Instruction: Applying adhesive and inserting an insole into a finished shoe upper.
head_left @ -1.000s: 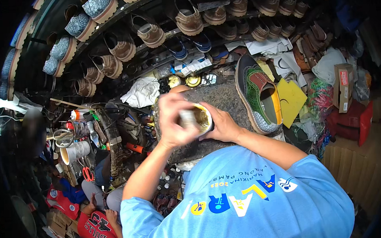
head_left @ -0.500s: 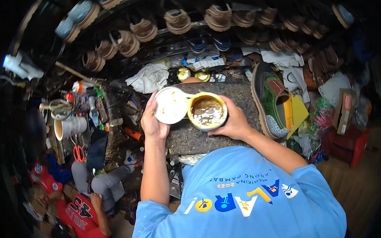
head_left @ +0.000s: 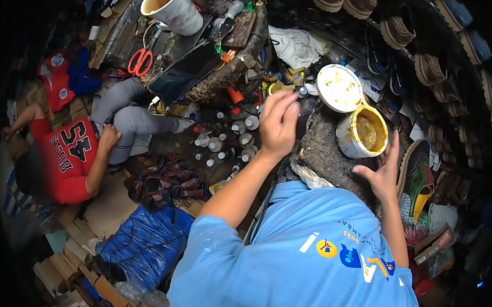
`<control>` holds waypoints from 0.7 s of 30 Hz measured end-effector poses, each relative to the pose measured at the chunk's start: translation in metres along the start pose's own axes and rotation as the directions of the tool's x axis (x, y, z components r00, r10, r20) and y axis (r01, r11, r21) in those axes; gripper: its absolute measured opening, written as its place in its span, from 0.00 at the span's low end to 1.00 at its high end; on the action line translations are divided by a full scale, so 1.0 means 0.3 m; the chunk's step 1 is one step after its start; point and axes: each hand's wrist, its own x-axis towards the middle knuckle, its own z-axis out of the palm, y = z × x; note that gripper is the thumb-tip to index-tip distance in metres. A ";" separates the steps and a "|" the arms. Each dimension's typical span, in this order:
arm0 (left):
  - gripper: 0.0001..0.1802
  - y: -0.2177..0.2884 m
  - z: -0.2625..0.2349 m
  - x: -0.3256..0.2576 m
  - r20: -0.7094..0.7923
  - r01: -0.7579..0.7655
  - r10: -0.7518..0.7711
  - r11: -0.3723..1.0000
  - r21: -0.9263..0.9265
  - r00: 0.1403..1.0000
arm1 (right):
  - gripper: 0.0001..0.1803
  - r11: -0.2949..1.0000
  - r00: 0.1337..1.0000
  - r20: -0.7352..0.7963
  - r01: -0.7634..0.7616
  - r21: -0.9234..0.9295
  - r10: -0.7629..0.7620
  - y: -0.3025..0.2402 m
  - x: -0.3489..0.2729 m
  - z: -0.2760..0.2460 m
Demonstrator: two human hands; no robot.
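Note:
A white tub (head_left: pixel 346 138) of brown-yellow paste stands on a dark, rough work block (head_left: pixel 325 144), its mouth smeared yellow. Its round white lid (head_left: pixel 339 88) hangs open from the rim, with yellow smears inside. My right hand (head_left: pixel 383 169) is at the tub's right side, thumb and fingers spread around it; whether it touches the wall is unclear. Left of the tub, my left hand (head_left: pixel 280 122) is raised in the air, fingers loosely bent and apart, with nothing visible in them. A green and grey shoe with a yellow inside (head_left: pixel 417 176) lies right of the block.
Rows of brown shoes (head_left: pixel 397 33) fill racks at the upper right. Several small bottles (head_left: pixel 215 144) crowd the floor to the left. Red-handled scissors (head_left: pixel 140 62) and a whitish bucket (head_left: pixel 182 13) are at the upper left. A person in a red jersey (head_left: pixel 73 155) sits at the left.
My left hand has let go of the lid and moved left of the tub. My right hand's grip has loosened, and the tub rests on the block. The view has swung left.

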 end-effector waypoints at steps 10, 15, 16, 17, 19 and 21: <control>0.12 -0.832 -0.691 -0.414 -0.390 0.492 -0.300 0.504 0.710 0.871 | 0.21 0.562 0.964 0.006 0.161 -0.812 -0.267 -0.216 -0.258 -0.426; 0.13 -0.987 -0.779 -0.411 -0.416 0.619 -0.570 0.219 0.754 0.709 | 0.38 0.461 0.984 0.177 0.143 -0.876 0.032 -0.270 -0.304 -0.535; 0.13 -1.014 -0.804 -0.432 -0.423 0.628 -0.651 0.106 0.771 0.630 | 0.43 0.395 0.949 0.285 0.212 -0.894 0.134 -0.271 -0.302 -0.543; 0.13 -1.016 -0.767 -0.419 -0.400 0.621 -0.664 0.124 0.774 0.632 | 0.43 0.381 0.953 0.264 0.192 -0.904 0.146 -0.249 -0.322 -0.548; 0.15 -1.003 -0.707 -0.391 -0.169 0.491 -0.743 0.237 0.838 0.647 | 0.48 0.318 0.930 0.198 0.095 -0.943 0.308 -0.181 -0.345 -0.552; 0.17 -1.004 -0.715 -0.383 -0.134 0.464 -0.766 0.230 0.856 0.628 | 0.48 0.360 0.907 0.240 0.108 -0.927 0.346 -0.186 -0.334 -0.551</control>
